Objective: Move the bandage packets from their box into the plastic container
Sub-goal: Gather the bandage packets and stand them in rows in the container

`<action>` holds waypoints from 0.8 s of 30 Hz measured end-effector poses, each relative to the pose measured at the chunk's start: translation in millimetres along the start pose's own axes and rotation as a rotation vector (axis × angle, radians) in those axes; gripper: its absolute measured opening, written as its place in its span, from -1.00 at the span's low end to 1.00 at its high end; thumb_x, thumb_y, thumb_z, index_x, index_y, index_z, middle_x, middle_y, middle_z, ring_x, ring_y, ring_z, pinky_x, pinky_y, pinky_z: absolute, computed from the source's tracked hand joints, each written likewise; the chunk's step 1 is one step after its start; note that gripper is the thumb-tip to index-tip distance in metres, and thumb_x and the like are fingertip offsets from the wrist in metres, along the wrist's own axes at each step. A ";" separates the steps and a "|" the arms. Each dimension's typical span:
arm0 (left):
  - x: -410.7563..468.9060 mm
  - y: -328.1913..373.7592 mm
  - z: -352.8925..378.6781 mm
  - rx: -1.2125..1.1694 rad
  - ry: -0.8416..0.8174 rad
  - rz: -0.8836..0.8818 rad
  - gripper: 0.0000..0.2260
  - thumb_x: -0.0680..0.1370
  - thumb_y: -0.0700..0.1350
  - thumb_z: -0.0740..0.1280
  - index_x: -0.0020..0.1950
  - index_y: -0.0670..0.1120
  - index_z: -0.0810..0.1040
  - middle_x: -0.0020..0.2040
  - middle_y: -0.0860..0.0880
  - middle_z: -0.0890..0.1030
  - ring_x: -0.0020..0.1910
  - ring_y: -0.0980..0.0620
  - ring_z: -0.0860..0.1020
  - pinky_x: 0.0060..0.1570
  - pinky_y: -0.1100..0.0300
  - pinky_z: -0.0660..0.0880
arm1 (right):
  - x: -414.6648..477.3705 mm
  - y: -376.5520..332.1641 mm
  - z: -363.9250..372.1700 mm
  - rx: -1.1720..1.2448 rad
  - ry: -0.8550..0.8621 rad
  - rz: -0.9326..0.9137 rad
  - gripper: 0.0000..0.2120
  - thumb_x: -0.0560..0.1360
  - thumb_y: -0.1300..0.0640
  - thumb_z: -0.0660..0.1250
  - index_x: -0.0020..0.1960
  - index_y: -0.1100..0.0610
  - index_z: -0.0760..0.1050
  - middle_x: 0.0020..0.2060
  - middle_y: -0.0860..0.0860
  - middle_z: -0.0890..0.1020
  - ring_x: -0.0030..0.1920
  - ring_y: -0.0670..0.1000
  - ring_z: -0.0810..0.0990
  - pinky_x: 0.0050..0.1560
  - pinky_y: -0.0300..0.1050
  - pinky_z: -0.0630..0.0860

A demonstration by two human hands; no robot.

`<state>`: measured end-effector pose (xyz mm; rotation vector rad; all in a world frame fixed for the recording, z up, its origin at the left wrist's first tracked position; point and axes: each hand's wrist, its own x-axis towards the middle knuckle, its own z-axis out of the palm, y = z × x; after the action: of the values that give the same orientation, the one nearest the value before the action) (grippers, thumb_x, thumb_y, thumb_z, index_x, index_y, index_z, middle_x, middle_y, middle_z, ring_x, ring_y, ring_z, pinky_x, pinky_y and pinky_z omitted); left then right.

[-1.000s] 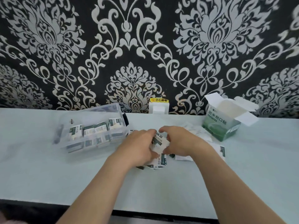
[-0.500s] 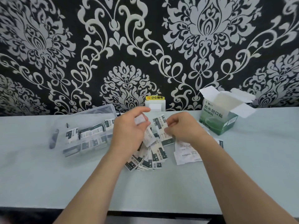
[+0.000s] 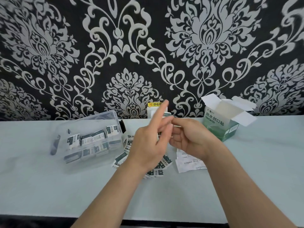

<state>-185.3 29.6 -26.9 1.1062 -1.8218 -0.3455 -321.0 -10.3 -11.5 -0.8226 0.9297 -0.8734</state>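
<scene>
Right hand point(image 3: 190, 139) pinches a packet point(image 3: 167, 114); left hand point(image 3: 148, 145), finger up, grip unclear. Best pass it cleanly, then slot it upright into the container point(image 3: 92, 116).

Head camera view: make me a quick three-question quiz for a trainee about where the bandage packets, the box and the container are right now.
1. True or false: the plastic container already holds bandage packets.
2. Relative to the left hand and right hand, the green box stands: A) to their left, B) to their right, C) between them.
3. Fill in: the box's top flaps are ____.
Key: 1 true; 2 B; 3 open.
</scene>
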 end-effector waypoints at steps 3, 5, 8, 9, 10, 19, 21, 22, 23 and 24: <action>5.7 5.0 -5.5 -0.402 0.096 -0.179 -0.42 0.59 -0.34 0.23 0.43 0.21 0.21 0.23 0.06 0.59 0.02 0.13 0.65 -0.04 0.05 0.58 | 0.4 1.8 -1.5 -0.070 0.018 -0.032 -0.84 0.60 0.16 0.25 0.04 0.19 0.57 -0.32 0.02 0.67 -0.38 -0.09 0.59 -0.33 -0.26 0.51; 10.6 2.6 -8.5 -0.439 0.180 -0.229 -0.42 0.51 -0.45 0.26 0.36 0.13 0.33 0.12 0.02 0.60 -0.02 0.08 0.65 -0.04 0.03 0.59 | -0.6 1.1 -4.5 -0.104 0.068 -0.073 -0.84 0.60 0.20 0.25 0.07 0.22 0.58 -0.25 0.07 0.71 -0.38 -0.09 0.61 -0.24 -0.21 0.50; 15.3 -4.8 -16.4 0.001 -0.018 -0.324 -0.59 0.49 -0.30 0.35 0.22 0.13 0.48 -0.01 0.09 0.56 -0.05 0.17 0.55 0.04 0.03 0.57 | 0.8 1.1 -11.4 -0.240 0.260 -0.138 -0.83 0.60 0.23 0.23 0.06 0.27 0.57 -0.13 0.20 0.71 -0.41 -0.05 0.57 -0.36 -0.22 0.47; 14.3 -8.2 -17.3 0.231 -0.208 -0.350 -0.63 0.50 -0.15 0.39 0.24 0.15 0.47 0.04 0.11 0.55 0.04 0.15 0.51 0.09 0.05 0.53 | 2.1 1.7 -14.1 -0.331 0.321 -0.159 -0.82 0.60 0.23 0.22 0.03 0.29 0.57 -0.10 0.24 0.70 -0.38 -0.02 0.54 -0.42 -0.23 0.42; 12.4 -11.4 -16.7 0.445 -0.393 -0.365 -0.58 0.48 0.01 0.41 0.32 0.16 0.42 0.14 0.11 0.51 0.17 0.11 0.45 0.15 0.06 0.47 | 2.9 2.0 -15.7 -0.411 0.357 -0.177 -0.81 0.60 0.23 0.22 0.01 0.33 0.56 -0.07 0.28 0.68 -0.35 0.02 0.51 -0.44 -0.24 0.37; 14.0 -16.6 -1.1 0.513 -0.566 -0.503 -0.44 0.41 -0.01 0.52 0.36 0.17 0.41 0.22 0.01 0.45 0.07 -0.06 0.55 0.05 0.10 0.48 | 8.3 7.5 -14.9 -0.595 0.374 -0.145 -0.80 0.58 0.23 0.25 -0.07 0.38 0.52 -0.11 0.31 0.67 -0.30 0.09 0.58 -0.37 -0.11 0.53; 13.8 -16.4 -0.5 0.438 -0.425 -0.493 -0.53 0.45 -0.12 0.48 0.30 0.18 0.47 0.26 0.03 0.51 0.07 -0.04 0.56 0.04 0.14 0.49 | 6.4 7.2 -12.9 -0.547 0.370 -0.122 -0.84 0.58 0.26 0.26 -0.11 0.33 0.54 -0.15 0.23 0.67 -0.29 0.04 0.63 -0.37 -0.19 0.60; 13.9 -16.0 -1.5 0.376 -0.340 -0.495 -0.57 0.47 -0.17 0.46 0.26 0.18 0.51 0.26 0.04 0.54 0.05 -0.02 0.57 0.01 0.17 0.51 | 6.4 6.7 -13.1 -0.543 0.370 -0.124 -0.85 0.57 0.28 0.27 -0.08 0.36 0.54 -0.13 0.24 0.67 -0.23 0.07 0.67 -0.26 -0.10 0.66; 14.8 -16.3 -3.2 0.301 -0.262 -0.497 -0.60 0.47 -0.20 0.46 0.20 0.18 0.53 0.23 0.05 0.56 -0.04 0.03 0.58 -0.07 0.23 0.51 | 7.4 6.2 -14.1 -0.560 0.380 -0.138 -0.86 0.55 0.30 0.29 -0.06 0.40 0.54 -0.11 0.27 0.67 -0.16 0.14 0.69 -0.13 0.04 0.67; 16.2 -16.1 -4.8 0.221 -0.197 -0.496 -0.62 0.47 -0.22 0.46 0.15 0.19 0.56 0.16 0.07 0.59 -0.14 0.10 0.57 -0.17 0.31 0.48 | 6.6 5.4 -13.3 -0.579 0.392 -0.149 -0.87 0.53 0.32 0.31 -0.04 0.42 0.53 -0.10 0.29 0.67 -0.11 0.19 0.69 -0.05 0.16 0.64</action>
<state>-174.9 8.7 -25.4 1.7359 -1.7654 -0.5683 -329.5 -16.7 -23.2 -1.2524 1.5216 -0.9233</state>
